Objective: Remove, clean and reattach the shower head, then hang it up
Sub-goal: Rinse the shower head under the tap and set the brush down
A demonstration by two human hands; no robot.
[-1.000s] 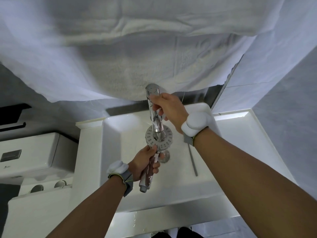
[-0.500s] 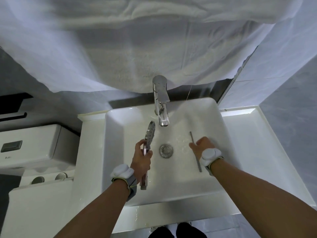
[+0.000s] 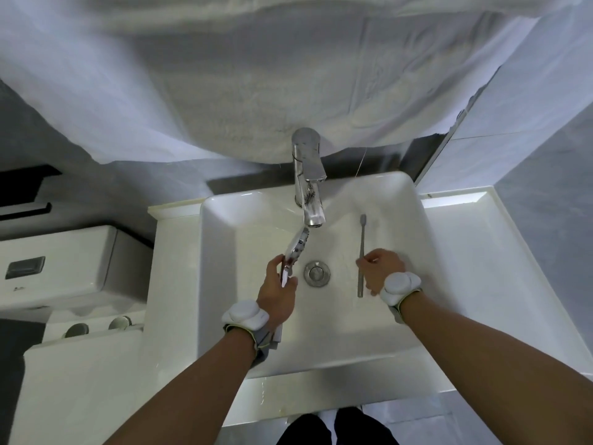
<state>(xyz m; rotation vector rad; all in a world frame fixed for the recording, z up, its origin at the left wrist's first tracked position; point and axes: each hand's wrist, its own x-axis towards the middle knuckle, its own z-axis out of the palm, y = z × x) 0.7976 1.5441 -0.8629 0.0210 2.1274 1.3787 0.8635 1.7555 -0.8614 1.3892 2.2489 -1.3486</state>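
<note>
My left hand grips the handle of the chrome shower head over the white sink. The head is turned edge-on and sits just below the spout of the chrome tap. My right hand is closed on the middle of a grey toothbrush that lies lengthwise in the right half of the basin, bristle end toward the tap. The drain shows between my two hands. I see no stream of water from the tap.
A large white towel hangs above the tap. A white toilet cistern stands to the left of the sink. White counter runs to the right of the basin, with grey wall tile beyond it.
My right hand left the tap handle, dropped into the basin and took hold of the toothbrush. My left hand turned the shower head from face-up under the spout to edge-on, slightly left.
</note>
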